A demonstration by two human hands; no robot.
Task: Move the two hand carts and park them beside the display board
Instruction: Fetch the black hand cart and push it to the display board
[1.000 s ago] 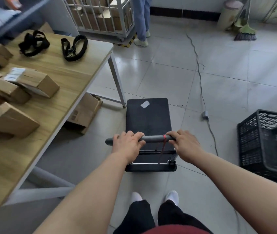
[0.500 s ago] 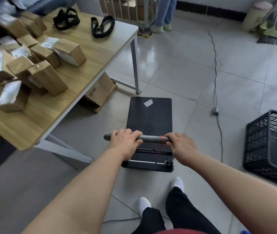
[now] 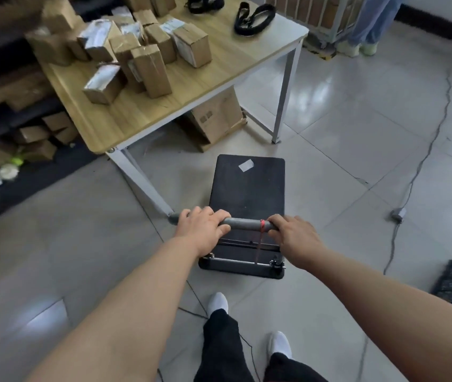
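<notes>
Head view showed one hand cart [image 3: 247, 188], a flat black platform on the tiled floor [image 3: 357, 133], directly ahead of the person's feet and just beside the near leg of the wooden table [image 3: 191, 78]. Both hands gripped its grey handle bar [image 3: 247, 224]: the left hand [image 3: 201, 230] near the bar's left end, the right hand [image 3: 294, 234] at the right end, fingers of each curled tight over the bar. Spacing the hands apart this way probably gave steering control, needed with the table leg so close on the left. Only one of the two carts was visible, and no display board could be seen, so the task looked early. One white label sat on the platform, two black straps [image 3: 255, 15] lay on the table, and more than a dozen cardboard boxes [image 3: 150, 70] were heaped there, blurred
</notes>
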